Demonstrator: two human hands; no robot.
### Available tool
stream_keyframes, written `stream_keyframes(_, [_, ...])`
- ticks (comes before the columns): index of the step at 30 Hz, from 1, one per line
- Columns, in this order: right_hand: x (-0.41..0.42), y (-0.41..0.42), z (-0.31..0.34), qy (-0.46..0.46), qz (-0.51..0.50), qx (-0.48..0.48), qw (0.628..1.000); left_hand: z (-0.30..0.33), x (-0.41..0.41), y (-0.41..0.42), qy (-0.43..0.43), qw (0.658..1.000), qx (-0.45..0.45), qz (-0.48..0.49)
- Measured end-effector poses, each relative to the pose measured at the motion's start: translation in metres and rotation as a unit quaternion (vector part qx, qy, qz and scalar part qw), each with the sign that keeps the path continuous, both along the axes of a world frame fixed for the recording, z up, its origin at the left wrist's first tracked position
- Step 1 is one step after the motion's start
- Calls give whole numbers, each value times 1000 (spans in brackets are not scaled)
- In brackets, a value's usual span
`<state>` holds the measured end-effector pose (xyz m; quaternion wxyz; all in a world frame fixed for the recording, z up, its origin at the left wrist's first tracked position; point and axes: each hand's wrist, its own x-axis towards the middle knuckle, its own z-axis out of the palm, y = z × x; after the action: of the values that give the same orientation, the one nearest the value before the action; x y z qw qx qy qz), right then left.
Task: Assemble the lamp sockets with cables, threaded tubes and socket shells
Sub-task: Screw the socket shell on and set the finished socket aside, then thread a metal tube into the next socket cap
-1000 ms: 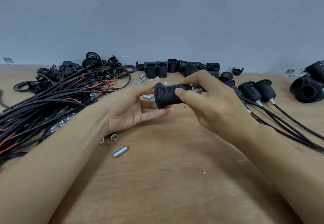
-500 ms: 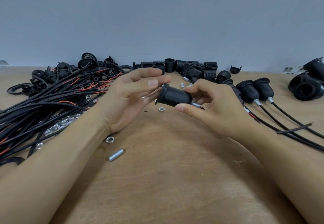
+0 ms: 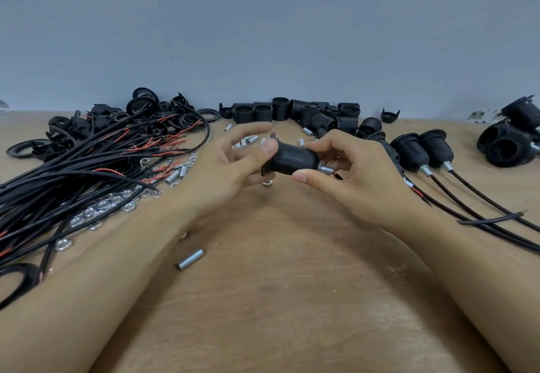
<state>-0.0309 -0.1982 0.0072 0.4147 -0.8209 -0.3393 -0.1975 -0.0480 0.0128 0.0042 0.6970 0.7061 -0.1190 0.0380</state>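
Note:
A black ribbed lamp socket [image 3: 295, 158] is held above the wooden table [image 3: 286, 285] at mid-view, lying sideways. A short silver threaded tube [image 3: 325, 169] sticks out of its right end, with a bit of red wire behind it. My right hand [image 3: 350, 176] pinches the socket's narrow end between thumb and fingers. My left hand [image 3: 236, 165] grips the wide left end, thumb on top; its fingers are blurred. A bundle of black cables with red wire ends [image 3: 87, 174] lies at the left.
Finished sockets with cables [image 3: 423, 150] lie at the right, more black sockets [image 3: 508, 141] at the far right. Loose socket shells [image 3: 306, 114] line the back edge, rings and caps [image 3: 117, 121] at back left. Nuts [image 3: 99, 212] and threaded tubes [image 3: 190, 259] are scattered on the table.
Both hands stayed on the socket. My left hand shifted from an open palm beside the wide end to gripping it, thumb on top. The socket tilted and moved slightly.

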Motion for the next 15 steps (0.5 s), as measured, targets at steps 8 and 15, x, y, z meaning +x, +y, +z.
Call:
stream_keyframes(8, [-1,-1,3,-28,-9,-14,999,4,-1,7,19,998,-17,-53])
stream_keyframes(15, [-2,4,1,68,-23,82,994,19,-3,13,3,975,-219,-42])
